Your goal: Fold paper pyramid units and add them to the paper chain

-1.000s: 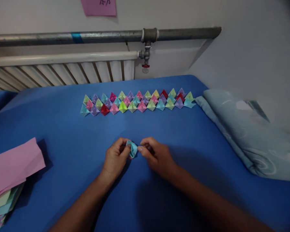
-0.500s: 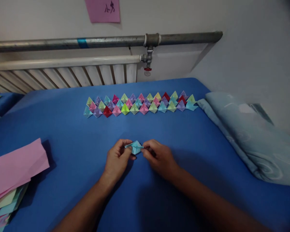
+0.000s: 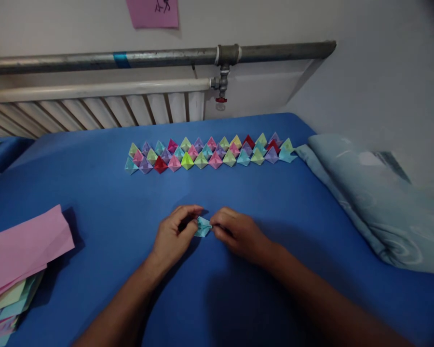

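Head view showed the left hand grasping the left end of a small light-blue folded-paper piece under its thumb, while the right hand pinched the right tip. It was between both hands, well apart from the far edge of the flat blue surface. Multicoloured folded-paper boats sat in close rows near that edge; a pile of pink, green and blue paper sheets lay toward the left edge, a pale blue-green patterned cloth along the right.
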A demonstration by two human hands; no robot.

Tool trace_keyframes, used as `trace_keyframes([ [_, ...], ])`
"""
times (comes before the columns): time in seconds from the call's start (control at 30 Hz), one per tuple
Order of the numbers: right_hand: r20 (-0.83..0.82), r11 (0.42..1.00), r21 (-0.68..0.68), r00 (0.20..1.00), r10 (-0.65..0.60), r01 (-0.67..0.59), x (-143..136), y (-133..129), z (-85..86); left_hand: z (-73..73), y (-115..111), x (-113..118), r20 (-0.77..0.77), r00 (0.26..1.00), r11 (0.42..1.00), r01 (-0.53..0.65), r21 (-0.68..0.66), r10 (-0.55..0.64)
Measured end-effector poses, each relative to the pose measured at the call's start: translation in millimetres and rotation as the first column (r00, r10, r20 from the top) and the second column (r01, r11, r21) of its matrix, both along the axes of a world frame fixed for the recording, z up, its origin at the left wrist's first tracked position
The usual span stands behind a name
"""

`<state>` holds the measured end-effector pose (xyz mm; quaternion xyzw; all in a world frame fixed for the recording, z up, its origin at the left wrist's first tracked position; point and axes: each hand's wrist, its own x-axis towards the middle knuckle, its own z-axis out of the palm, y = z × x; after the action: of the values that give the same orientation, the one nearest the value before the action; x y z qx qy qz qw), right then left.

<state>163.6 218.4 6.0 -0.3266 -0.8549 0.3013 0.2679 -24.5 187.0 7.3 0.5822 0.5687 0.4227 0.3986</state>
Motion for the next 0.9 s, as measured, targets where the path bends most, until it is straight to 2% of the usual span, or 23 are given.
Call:
trace_keyframes([
  [0.13,-0.018,0.999,-0.014,0.999,0.037,-0.037,0.1,0.6,-2.2,-0.2,0.3,-1.3,-0.098,0.992,0.997,0.074,0.003,-0.073],
  [0.23,-0.053,0.997,-0.069,0.998,-0.028,0.024,-1.5,-0.5,-2.5,-1.2,0.5,-1.6,-0.118,0.988,0.995,0.099,-0.015,-0.1],
  [0.37,-0.083,0.957,-0.236,0.977,-0.195,0.171,-6.8,-5.7,-1.1,-3.7,0.1,0.4,-0.08,0.997,0.999,0.019,-0.048,-0.023],
  [0.43,-0.039,0.935,-0.264,0.966,-0.256,0.237,-10.6,-8.6,-0.9,-5.3,-0.9,2.8,-0.051,0.998,0.998,-0.032,-0.06,0.029],
  [0.57,0.073,0.928,-0.217,0.953,-0.294,0.303,-16.5,-10.5,0.1,-7.3,-3.9,8.0,-0.055,0.997,0.997,-0.057,-0.056,0.054],
  [0.77,0.145,0.933,-0.176,0.945,-0.292,0.315,-19.0,-8.4,3.6,-7.2,-6.9,13.1,-0.119,0.992,0.999,-0.034,-0.038,0.029],
  [0.9,0.2,0.942,-0.146,0.942,-0.271,0.302,-21.9,-10.5,2.6,-5.8,-7.4,15.3,-0.215,0.976,0.998,-0.028,0.052,0.038],
])
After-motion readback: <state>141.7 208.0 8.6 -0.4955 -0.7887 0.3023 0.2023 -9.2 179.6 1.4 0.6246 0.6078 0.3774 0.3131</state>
